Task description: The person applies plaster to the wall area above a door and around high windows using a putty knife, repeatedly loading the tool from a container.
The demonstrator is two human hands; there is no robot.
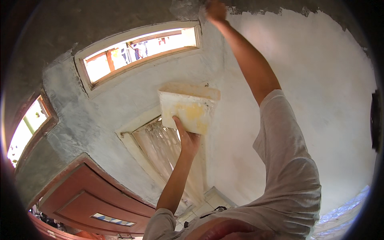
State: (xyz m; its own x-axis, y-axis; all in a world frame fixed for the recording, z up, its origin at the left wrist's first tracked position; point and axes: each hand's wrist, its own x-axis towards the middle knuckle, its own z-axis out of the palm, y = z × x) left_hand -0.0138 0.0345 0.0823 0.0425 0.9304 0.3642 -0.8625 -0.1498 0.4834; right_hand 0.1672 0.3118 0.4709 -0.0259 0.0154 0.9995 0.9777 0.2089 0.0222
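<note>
My left hand (187, 138) grips a stained white plastic container (188, 112) from below, its thumb against the side facing me. My right arm is raised high, and my right hand (216, 11) is closed at the ragged edge between the white-coated wall (304, 80) and the dark, unpainted band (272, 6) above it. That hand is blurred, and I cannot make out what it holds.
A transom window (108, 68) sits above a curtained window (152, 148). At left are a small window (22, 136) and a red-brown door (72, 204). A floor of pale tiles (204, 210) shows below, and a dark object (375, 120) is at the right edge.
</note>
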